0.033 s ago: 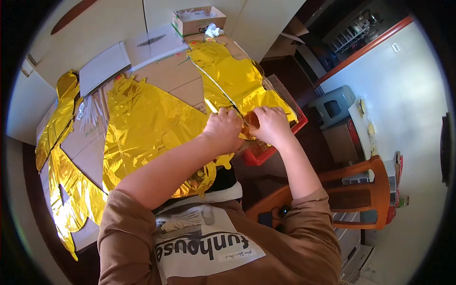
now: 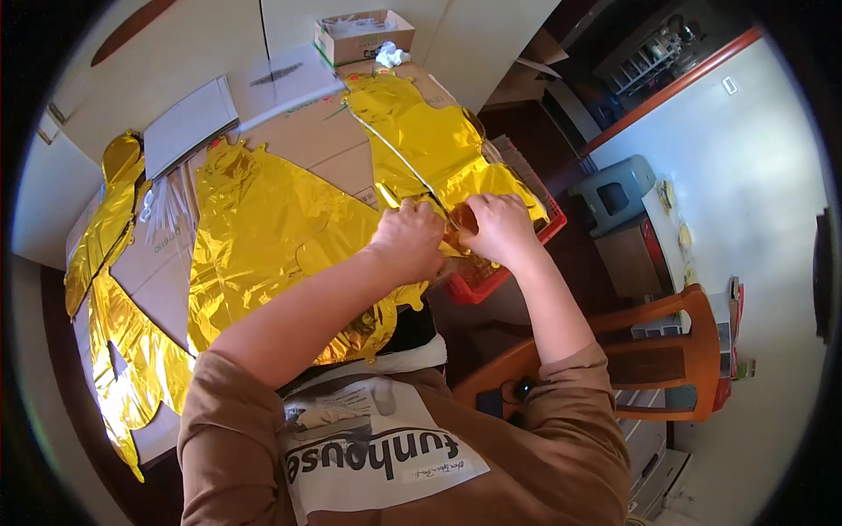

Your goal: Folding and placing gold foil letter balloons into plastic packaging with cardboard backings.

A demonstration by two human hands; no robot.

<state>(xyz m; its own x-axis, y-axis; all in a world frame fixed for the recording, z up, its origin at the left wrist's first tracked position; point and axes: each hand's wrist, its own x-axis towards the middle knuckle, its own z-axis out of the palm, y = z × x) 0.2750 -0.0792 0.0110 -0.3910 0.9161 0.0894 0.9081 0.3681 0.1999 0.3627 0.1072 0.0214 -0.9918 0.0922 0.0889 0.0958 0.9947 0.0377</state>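
As left hand (image 2: 410,235) grips gold foil (image 2: 430,131), right hand (image 2: 498,230) likewise

A home is suggested by pale cupboard doors (image 2: 197,61) at upper left, a wooden chair (image 2: 700,329) at lower right.

Glare whitens foil (image 2: 145,351) left of the hands (image 2: 410,235); the doorway (image 2: 605,54) right beyond them is dim, perhaps blurred; edges bow.

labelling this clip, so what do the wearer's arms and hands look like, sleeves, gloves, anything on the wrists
The left sleeve and right sleeve are brown, creased and roughly elbow-length. The left hand and right hand are ungloved. No watch or bracelet shows; rings can't be made out.
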